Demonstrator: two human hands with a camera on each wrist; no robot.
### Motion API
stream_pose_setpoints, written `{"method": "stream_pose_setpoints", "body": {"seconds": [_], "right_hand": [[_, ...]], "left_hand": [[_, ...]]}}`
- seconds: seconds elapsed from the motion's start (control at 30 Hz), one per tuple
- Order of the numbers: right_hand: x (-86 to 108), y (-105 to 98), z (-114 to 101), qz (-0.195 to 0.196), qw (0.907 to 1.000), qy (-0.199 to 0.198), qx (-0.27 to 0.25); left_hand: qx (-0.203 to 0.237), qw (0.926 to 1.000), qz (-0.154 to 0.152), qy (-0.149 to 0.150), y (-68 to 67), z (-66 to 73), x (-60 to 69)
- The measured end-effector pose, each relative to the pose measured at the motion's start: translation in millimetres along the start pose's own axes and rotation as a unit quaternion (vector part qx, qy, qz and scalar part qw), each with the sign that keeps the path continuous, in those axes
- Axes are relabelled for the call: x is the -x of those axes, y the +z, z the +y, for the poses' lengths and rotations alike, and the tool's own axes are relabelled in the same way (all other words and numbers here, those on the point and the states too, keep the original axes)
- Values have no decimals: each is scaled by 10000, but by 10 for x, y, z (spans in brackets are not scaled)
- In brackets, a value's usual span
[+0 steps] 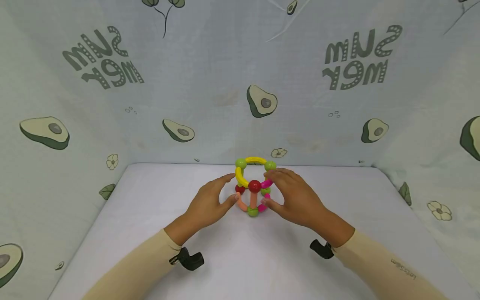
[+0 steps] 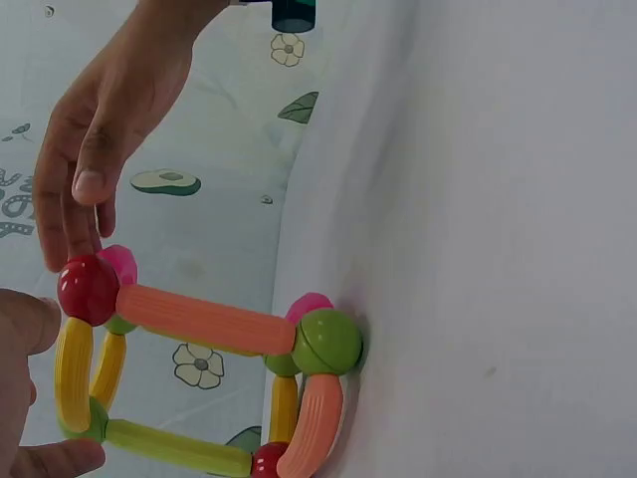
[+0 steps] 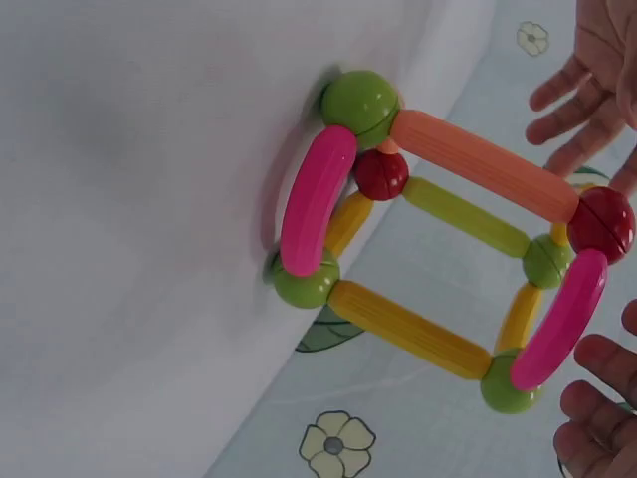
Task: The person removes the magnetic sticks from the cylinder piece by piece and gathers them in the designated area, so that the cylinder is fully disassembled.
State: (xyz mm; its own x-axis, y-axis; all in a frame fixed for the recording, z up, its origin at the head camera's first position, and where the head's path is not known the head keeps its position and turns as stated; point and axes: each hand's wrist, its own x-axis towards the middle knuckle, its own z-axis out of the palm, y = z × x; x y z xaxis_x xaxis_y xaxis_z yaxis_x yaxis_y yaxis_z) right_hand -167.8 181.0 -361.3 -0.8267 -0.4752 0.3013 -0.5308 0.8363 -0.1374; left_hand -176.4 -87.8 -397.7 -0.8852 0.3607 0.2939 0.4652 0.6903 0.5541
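A cage-like structure of magnetic rods and balls (image 1: 253, 200) stands upright on the white table. Curved rods in yellow, pink and orange form its upper and lower rings, and straight rods join them. Green and red balls (image 3: 600, 223) sit at the corners. My left hand (image 1: 207, 204) is at its left side, fingers extended and thumb apart. On the other side is my right hand (image 1: 298, 198), its fingers loosely bent near the pink rod (image 3: 560, 321). Neither hand's fingers curl round a piece; whether fingertips touch the structure is unclear.
The white table (image 1: 247, 266) reaches back to a hanging cloth (image 1: 210, 83) printed with avocados and flowers, which also covers both sides. A black wrist device (image 1: 190, 259) sits below the left wrist, another black device (image 1: 321, 249) below the right.
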Motion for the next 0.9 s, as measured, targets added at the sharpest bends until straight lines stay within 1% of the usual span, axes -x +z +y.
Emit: {"method": "stream_pose_setpoints", "body": {"seconds": [0.1, 0.2, 0.3, 0.43, 0.53, 0.67, 0.9], "right_hand": [[-60, 54, -20, 103, 9997, -214, -75], [-110, 104, -42, 227, 9986, -436, -179], [-146, 152, -63, 377, 9970, -627, -255], [-172, 209, -83, 534, 9957, -678, -325], [-178, 235, -88, 608, 9955, -635, -364], [-184, 255, -86, 688, 9949, -615, -400], [-196, 278, -86, 792, 9937, -595, -515]], "left_hand": [[403, 9992, 33, -21, 68, 37, -49], [819, 9966, 62, -35, 127, 65, -91], [1242, 9922, 95, -33, 184, 78, -127], [1734, 9847, 170, 8, 249, 82, -161], [2166, 9760, 196, -75, 289, 82, -183], [2672, 9629, 207, -308, 332, 71, -215], [3207, 9445, 152, -702, 348, 53, -254]]}}
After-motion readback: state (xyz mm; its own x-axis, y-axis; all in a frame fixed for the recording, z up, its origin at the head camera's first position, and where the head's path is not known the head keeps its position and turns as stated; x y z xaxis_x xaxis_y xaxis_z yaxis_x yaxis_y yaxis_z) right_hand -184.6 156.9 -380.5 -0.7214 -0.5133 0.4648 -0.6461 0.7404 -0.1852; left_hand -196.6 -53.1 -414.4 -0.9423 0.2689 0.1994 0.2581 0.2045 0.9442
